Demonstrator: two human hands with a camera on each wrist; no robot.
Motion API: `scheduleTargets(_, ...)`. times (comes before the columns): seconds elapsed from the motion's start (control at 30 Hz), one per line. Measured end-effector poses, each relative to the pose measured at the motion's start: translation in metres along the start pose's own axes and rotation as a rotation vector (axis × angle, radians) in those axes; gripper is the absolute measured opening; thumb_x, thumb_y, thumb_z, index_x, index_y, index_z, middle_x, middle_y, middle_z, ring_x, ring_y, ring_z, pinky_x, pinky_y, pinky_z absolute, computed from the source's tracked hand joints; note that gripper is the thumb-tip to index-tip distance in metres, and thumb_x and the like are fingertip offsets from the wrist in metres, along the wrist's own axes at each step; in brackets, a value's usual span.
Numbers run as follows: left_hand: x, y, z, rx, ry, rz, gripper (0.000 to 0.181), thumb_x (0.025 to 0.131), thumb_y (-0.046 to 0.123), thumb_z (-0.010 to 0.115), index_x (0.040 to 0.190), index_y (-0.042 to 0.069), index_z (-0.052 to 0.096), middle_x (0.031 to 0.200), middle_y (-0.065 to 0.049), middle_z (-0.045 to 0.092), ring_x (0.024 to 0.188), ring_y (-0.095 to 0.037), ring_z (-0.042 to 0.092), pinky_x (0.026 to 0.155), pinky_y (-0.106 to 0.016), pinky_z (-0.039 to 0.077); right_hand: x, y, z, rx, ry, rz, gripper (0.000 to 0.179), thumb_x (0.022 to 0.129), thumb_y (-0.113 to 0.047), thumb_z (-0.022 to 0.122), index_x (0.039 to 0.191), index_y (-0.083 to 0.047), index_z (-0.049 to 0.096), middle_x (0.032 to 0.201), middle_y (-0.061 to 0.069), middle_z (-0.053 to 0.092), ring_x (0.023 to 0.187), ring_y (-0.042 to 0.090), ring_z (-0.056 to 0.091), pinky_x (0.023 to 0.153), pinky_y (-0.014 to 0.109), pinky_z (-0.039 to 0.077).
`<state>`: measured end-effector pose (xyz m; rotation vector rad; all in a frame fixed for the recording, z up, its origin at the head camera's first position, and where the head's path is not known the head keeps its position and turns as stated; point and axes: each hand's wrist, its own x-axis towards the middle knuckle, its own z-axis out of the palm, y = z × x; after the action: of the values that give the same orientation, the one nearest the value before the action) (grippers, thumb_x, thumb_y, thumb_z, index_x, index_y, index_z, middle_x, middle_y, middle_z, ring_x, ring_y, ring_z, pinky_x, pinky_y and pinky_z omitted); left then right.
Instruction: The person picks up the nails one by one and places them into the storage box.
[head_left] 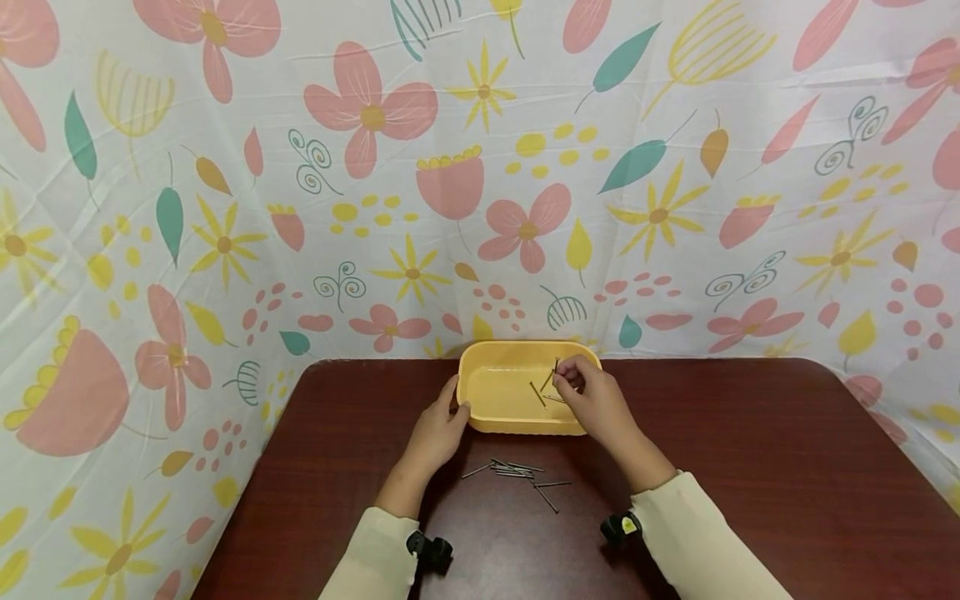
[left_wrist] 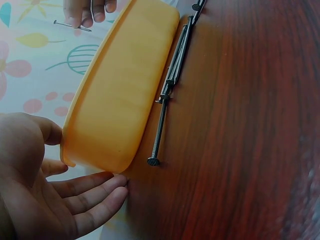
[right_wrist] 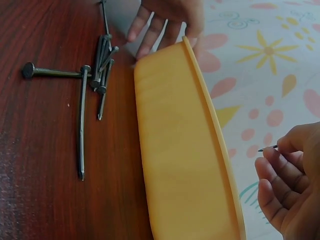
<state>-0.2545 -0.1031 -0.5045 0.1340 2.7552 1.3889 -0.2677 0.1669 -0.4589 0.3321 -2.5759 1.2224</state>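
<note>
A yellow plastic tub (head_left: 487,396) stands at the far edge of the table. My left hand (head_left: 438,427) touches its left end, thumb at the front, with the other fingers nearly straight along the outside in the left wrist view. Over the tub's right side, my right hand (head_left: 600,400) pinches a metal nail (left_wrist: 61,24) between thumb and fingertips, its head upward and its point down above the rim. Inside the tub lie a few nails (head_left: 537,395). In front of it, several loose nails (head_left: 513,471) form a small pile, some crossing one another.
The dark reddish-brown wooden table (head_left: 750,467) runs back to a flower-printed cloth (head_left: 465,275) hanging behind it and along its sides. A black wrist camera (head_left: 430,552) is strapped to the left wrist and another wrist camera (head_left: 619,527) to the right.
</note>
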Motion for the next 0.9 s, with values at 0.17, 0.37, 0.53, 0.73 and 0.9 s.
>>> scheduleTargets(0.17, 0.0002, -0.0006, 0.0006, 0.005, 0.007, -0.001, 0.063, 0.106, 0.043, 0.044, 0.162, 0.024, 0.024, 0.144, -0.018, 0.057, 0.103, -0.022, 0.068, 0.091, -0.048, 0.052, 0.0031, 0.0009, 0.0003, -0.008, 0.015, -0.003, 0.01, 0.098, -0.018, 0.065, 0.101, -0.009, 0.065, 0.09, 0.006, 0.069, 0.081, 0.018, 0.063, 0.073, 0.028, 0.051)
scheduleTargets(0.37, -0.0004, 0.0002, -0.0001, 0.002, 0.0, -0.004, 0.063, 0.106, 0.041, 0.044, 0.163, 0.024, 0.023, 0.135, -0.016, 0.062, 0.092, -0.018, 0.067, 0.084, -0.043, 0.052, 0.0048, 0.0019, 0.0008, -0.016, 0.018, -0.006, 0.009, 0.098, -0.017, 0.066, 0.1, -0.009, 0.065, 0.09, 0.006, 0.069, 0.081, 0.018, 0.064, 0.074, 0.03, 0.051)
scheduleTargets(0.53, 0.0, -0.0003, 0.0002, 0.007, -0.004, -0.008, 0.063, 0.106, 0.042, 0.043, 0.163, 0.024, 0.023, 0.127, -0.014, 0.065, 0.086, -0.016, 0.064, 0.081, -0.041, 0.051, 0.0059, 0.0024, 0.0023, -0.008, 0.007, 0.0, 0.018, 0.098, -0.018, 0.066, 0.109, -0.005, 0.064, 0.102, 0.012, 0.068, 0.092, 0.025, 0.065, 0.079, 0.036, 0.053)
scheduleTargets(0.73, 0.0006, -0.0011, 0.0011, 0.002, -0.005, -0.013, 0.063, 0.106, 0.04, 0.044, 0.163, 0.025, 0.022, 0.135, -0.016, 0.062, 0.093, -0.018, 0.067, 0.082, -0.042, 0.052, 0.0054, 0.0039, 0.001, 0.011, -0.01, 0.019, 0.063, 0.096, -0.032, 0.069, 0.146, -0.002, 0.045, 0.142, 0.021, 0.045, 0.126, 0.037, 0.051, 0.099, 0.055, 0.048)
scheduleTargets(0.9, 0.001, -0.0013, 0.0008, 0.007, -0.004, -0.016, 0.062, 0.106, 0.042, 0.043, 0.163, 0.026, 0.022, 0.134, -0.016, 0.062, 0.095, -0.02, 0.066, 0.084, -0.044, 0.052, 0.0036, 0.0064, 0.0005, 0.024, -0.021, 0.025, 0.069, 0.097, -0.038, 0.067, 0.15, -0.003, 0.041, 0.147, 0.022, 0.041, 0.132, 0.038, 0.046, 0.105, 0.058, 0.043)
